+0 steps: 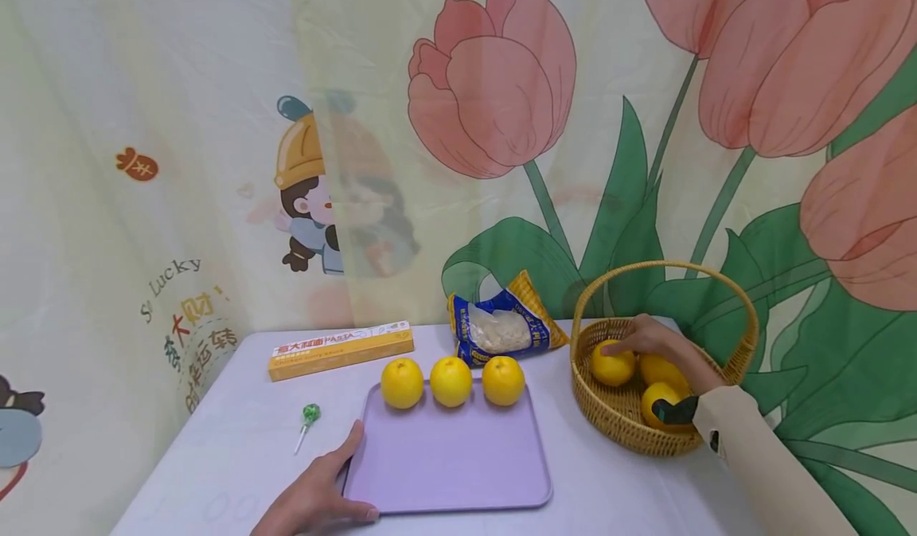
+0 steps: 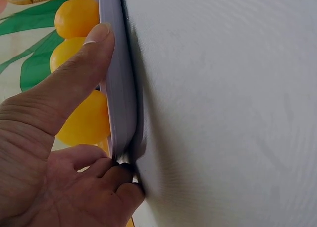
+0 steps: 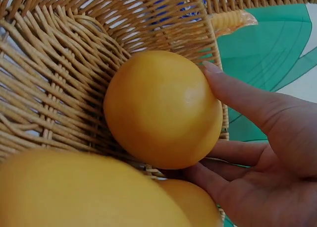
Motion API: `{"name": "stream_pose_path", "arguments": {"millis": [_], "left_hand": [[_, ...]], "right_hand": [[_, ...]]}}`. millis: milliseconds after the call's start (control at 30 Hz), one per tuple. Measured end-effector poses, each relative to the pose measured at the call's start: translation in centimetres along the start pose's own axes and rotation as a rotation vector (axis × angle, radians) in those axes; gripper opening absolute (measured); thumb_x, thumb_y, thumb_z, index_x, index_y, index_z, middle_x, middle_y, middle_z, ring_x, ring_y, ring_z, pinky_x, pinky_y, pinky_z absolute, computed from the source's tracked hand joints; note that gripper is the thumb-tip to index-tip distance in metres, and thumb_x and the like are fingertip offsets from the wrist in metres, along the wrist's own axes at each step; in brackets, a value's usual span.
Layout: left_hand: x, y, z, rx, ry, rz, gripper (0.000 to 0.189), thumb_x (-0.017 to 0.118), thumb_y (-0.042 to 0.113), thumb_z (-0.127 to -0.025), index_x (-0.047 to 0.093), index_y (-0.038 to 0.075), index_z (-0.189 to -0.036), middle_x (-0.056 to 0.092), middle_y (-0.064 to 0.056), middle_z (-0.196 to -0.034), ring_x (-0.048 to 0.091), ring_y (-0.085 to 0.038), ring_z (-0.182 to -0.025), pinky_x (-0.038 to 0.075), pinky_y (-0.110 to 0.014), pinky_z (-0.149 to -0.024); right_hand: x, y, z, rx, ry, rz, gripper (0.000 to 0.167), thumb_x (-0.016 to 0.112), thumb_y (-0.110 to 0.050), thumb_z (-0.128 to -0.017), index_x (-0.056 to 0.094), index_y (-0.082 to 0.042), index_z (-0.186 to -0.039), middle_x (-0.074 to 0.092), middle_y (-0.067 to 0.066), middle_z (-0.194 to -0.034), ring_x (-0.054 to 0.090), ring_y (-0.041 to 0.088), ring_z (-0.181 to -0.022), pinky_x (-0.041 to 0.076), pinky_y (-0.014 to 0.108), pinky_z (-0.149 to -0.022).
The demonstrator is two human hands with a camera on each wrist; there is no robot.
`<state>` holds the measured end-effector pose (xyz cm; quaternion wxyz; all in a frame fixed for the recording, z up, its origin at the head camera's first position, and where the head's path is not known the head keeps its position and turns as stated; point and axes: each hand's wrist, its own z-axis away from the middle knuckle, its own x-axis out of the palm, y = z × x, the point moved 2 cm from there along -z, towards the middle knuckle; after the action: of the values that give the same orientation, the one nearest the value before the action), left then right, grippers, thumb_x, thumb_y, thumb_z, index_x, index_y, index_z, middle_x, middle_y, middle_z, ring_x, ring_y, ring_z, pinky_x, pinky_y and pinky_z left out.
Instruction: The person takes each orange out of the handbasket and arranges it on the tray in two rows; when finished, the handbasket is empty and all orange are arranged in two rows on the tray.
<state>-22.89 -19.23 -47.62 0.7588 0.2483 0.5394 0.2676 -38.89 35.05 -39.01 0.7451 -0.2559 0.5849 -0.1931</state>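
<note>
My left hand (image 1: 315,488) grips the near left corner of a lilac tray (image 1: 451,460), its thumb along the near rim in the left wrist view and its other fingers bent at the left side. Along the tray's far edge sit three yellow-orange oranges, the left orange (image 1: 402,383), the middle orange (image 1: 451,381) and the right orange (image 1: 504,381). Inside the wicker basket (image 1: 616,428), my right hand (image 1: 655,341) holds another orange (image 3: 163,110) between thumb and fingers. More oranges (image 1: 659,401) lie in the basket beside it, partly hidden by the arm.
Behind the tray lie an orange-and-white pasta box (image 1: 341,351) and a blue-and-yellow pasta bag (image 1: 501,329). A green lollipop (image 1: 310,415) is left of the tray. The basket's tall handle (image 1: 662,264) arches over the right hand. A printed curtain (image 1: 494,225) hangs behind the table.
</note>
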Motion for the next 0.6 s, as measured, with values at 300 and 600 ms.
{"name": "stream_pose_path", "arguments": {"millis": [300,600], "left_hand": [[0.0,0.1,0.0,-0.039,-0.003,0.029,0.139,0.106,0.030,-0.060,0.026,0.002,-0.170,0.031,-0.029,-0.171,0.041,-0.048,-0.149,0.027,-0.071,-0.125],[0.0,0.1,0.0,-0.017,0.000,0.023,0.137,0.106,0.029,-0.061,0.027,0.000,-0.169,0.031,-0.029,-0.171,0.039,-0.049,-0.151,0.027,-0.071,-0.125]], "right_hand": [[0.9,-0.8,-0.1,-0.042,-0.169,-0.131,0.063,0.090,-0.024,-0.089,0.064,0.011,-0.135,0.061,0.030,-0.134,0.059,0.039,-0.113,0.060,0.047,-0.098],[1.3,-0.6,-0.2,-0.240,-0.225,-0.132,0.070,0.093,-0.017,-0.085,0.063,0.008,-0.143,0.064,0.028,-0.145,0.060,0.045,-0.130,0.052,0.060,-0.113]]}}
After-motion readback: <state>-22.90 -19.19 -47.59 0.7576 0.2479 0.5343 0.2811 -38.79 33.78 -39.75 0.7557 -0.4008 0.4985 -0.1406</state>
